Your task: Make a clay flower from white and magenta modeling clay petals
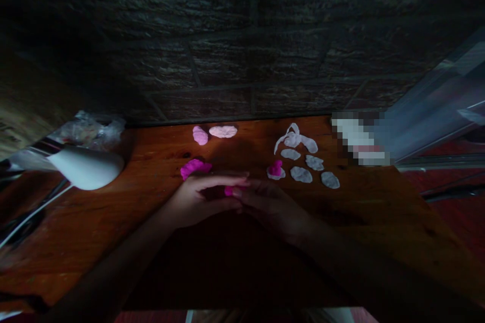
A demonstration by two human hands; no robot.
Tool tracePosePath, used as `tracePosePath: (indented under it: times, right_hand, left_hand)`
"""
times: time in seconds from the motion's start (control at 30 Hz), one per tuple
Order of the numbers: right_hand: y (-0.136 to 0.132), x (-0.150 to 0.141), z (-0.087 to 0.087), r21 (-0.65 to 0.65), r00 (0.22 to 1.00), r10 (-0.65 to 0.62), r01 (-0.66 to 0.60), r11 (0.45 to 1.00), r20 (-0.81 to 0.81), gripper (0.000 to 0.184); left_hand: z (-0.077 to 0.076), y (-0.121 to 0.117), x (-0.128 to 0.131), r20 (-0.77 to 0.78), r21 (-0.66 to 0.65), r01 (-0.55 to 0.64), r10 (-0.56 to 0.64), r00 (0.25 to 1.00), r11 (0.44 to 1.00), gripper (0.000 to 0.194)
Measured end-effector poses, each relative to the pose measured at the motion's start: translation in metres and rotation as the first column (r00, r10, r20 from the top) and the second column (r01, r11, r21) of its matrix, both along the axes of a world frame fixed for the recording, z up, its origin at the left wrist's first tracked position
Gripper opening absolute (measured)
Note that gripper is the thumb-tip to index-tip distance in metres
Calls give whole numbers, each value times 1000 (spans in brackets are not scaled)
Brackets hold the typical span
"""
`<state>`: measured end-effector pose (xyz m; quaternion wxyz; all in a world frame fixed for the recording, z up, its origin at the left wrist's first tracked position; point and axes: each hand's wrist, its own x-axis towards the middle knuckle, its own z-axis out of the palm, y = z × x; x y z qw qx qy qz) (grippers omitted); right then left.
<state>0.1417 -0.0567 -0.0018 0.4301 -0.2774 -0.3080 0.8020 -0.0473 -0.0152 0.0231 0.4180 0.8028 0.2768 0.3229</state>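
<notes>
Right hand (270, 201) pinches one magenta bit (228, 191); left hand (192, 200) curves, thumb and fingers parted (five whitish discs (301, 175) lie right).

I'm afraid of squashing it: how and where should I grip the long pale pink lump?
Probably pinch the pale pink lump across its middle, coming from the near side: it lies lengthwise left to right, with the wall behind.

No text, label, brand, number or sign can be read. On the pale item (358, 140) at the far right of the bench (94, 224), a reddish patch is shown, but its surface is coarsely pixelated, and any lettering there cannot be made out.
</notes>
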Motion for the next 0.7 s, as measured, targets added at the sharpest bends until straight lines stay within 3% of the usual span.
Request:
tracePosePath:
  times: [0.13, 0.23, 0.3, 0.5, 0.7]
  right_hand:
    - [2, 2, 1, 70, 1000, -21, 20, 997, 12, 27]
    - [3, 1, 3, 68, 995, -96, 96, 993, 5, 29]
    - [3, -2, 5, 26, 990, -136, 137, 990, -42, 27]
    - [-3, -11, 7, 9, 976, -103, 107, 994, -191, 21]
    - [-4, -8, 5, -9, 991, -49, 49, 999, -121, 26]
  left_hand:
    - [1, -4, 3, 13, 106, -113, 112, 994, 988, 43]
    - [-2, -7, 9, 35, 265, -283, 284, 958, 922, 38]
    - [-7, -7, 11, 55, 345, -331, 334, 941, 878, 36]
    - [-23, -3, 13, 64, 493, -253, 255, 965, 832, 63]
    - [-14, -2, 11, -16, 579, -191, 246, 969, 792, 46]
